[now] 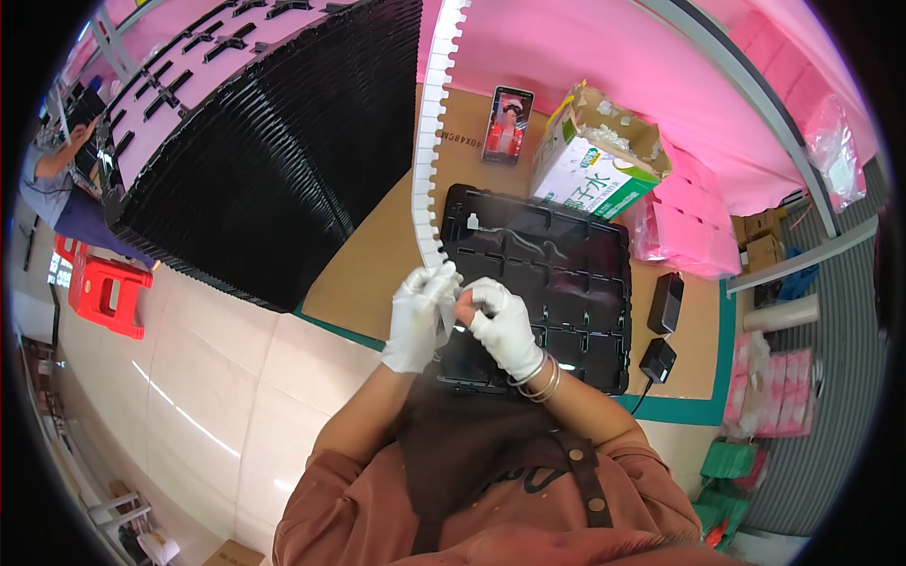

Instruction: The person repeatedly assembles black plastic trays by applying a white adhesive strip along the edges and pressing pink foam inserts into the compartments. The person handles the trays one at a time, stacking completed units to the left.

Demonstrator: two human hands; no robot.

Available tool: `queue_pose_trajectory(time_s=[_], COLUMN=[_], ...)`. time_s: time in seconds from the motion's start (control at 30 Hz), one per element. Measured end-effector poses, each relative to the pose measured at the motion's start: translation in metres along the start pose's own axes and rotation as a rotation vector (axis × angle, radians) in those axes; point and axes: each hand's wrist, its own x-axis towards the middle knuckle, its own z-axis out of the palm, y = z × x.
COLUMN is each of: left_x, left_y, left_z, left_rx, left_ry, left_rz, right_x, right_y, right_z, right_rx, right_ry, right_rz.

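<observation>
A tall stack of black trays fills the upper left of the bench, w/ a single black tray lying flat in front of the worker. Right of it: an open carton, pink foam sheets, a phone propped upright, two black adapters near the bench edge. A red stool sits on the floor at left, by another person.

Both gloved hands meet over the tray's near-left corner. Left hand has fingers curled together, pinching the lower end of a long white notched strip; right hand, bangles at the wrist, has fingertips pressed together on the same end, just beside the left. What exactly sits between the fingertips can't be told.

The strip's long axis runs near-far: from the hands it rises up and away over the bench, approx. parallel to the tray's left side, notches facing right, far end leaving the top of frame.

Risk, as judged: held only at one end, the strip could sag or whip sideways and clip the tray stack; thin gloves may slip on its smooth edge; a hard pinch could kink or snap a notch.
</observation>
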Motion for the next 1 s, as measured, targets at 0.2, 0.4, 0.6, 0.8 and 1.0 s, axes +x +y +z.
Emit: queue_pose_trajectory(time_s=[0.2,0.4,0.6,0.8,1.0], left_x=[0.006,0.008,0.007,-0.002,-0.021], left_y=[0.004,-0.003,-0.009,-0.009,-0.025], left_z=[-0.012,-0.015,-0.015,-0.007,0.013], left_rx=[-0.01,0.066,0.071,-0.087,-0.041], left_ry=[0.003,-0.006,-0.001,0.039,0.035], left_rz=[-0.075,-0.053,-0.002,0.003,0.103], right_x=[0.0,-0.022,-0.016,-0.016,-0.004], right_y=[-0.008,0.012,0.025,0.007,0.018], right_z=[-0.024,0.003,0.007,-0.002,0.005], right_rx=[-0.401,-0.862,-0.925,-0.49,0.397], right_ry=[-0.14,-0.293,-0.125,-0.038,0.114], right_rz=[-0.092,-0.099,-0.073,0.153,0.325])
